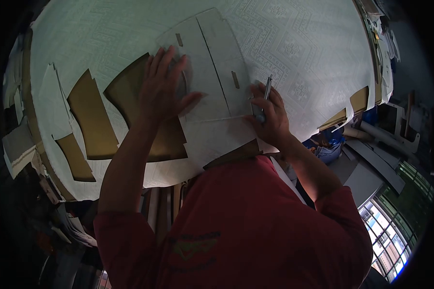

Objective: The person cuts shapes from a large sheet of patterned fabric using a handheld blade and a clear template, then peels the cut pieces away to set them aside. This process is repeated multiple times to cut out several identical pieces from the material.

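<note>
A pale pattern template with a long dark slit and two short slots lies on white embossed material. My left hand rests on its left part, fingers and thumb spread. At the template's lower right edge, my right hand is closed around a slim silver pen-like tool, whose narrow end points away from me. The tool's exact kind is hidden by the fingers. Left of the template, the brown area has curved outlines and runs partly beneath my left forearm.
More brown shapes show at the left, bordered by strips of the white material. Another brown patch is at the right edge. Rolls and panels stand below right, near a barred window. Stacked sheets lie at far left.
</note>
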